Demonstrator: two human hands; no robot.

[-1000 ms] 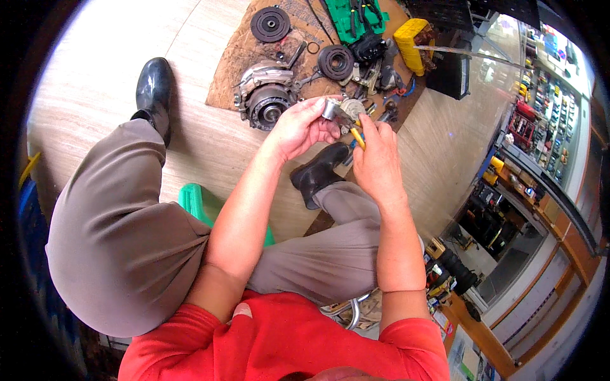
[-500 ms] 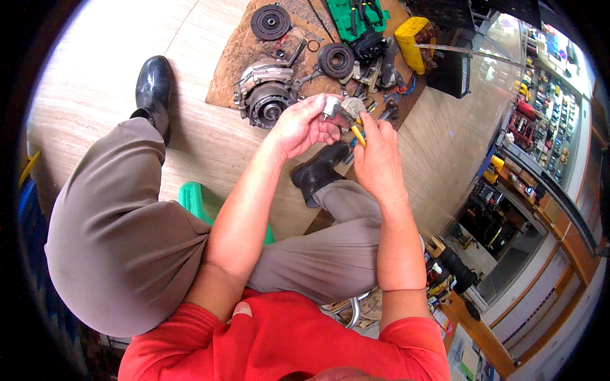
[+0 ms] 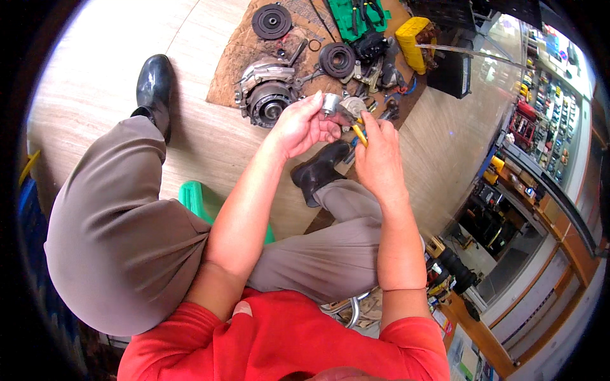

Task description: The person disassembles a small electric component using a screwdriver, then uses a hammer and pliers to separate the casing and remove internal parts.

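In front of me, over the cardboard's near edge, my left hand [image 3: 301,129] has its fingers closed around a small silver metal cylinder [image 3: 330,105]. My right hand [image 3: 380,159] grips a slim yellow-handled tool [image 3: 359,134]. The tool's dark, flat end reaches toward the cylinder, and whether the two touch is hard to make out. Just beyond the tool is a round grey metal piece [image 3: 353,105]; what it rests on is unclear. Left of my hands, a greasy metal compressor-like housing [image 3: 268,95] lies on its side with its round front facing me.
Stained cardboard [image 3: 223,81] covers the floor ahead, bearing two black pulleys [image 3: 271,21] [image 3: 337,60], a ring [image 3: 314,45], loose metal parts and a green tool case [image 3: 346,19]. A yellow box [image 3: 412,43] stands at the right. My boots [image 3: 154,86] flank the work; a green stool [image 3: 191,195] is below.
Little differs. The silver cylinder is turned slightly in my left hand, and the yellow-handled tool has shifted very slightly in my right hand.
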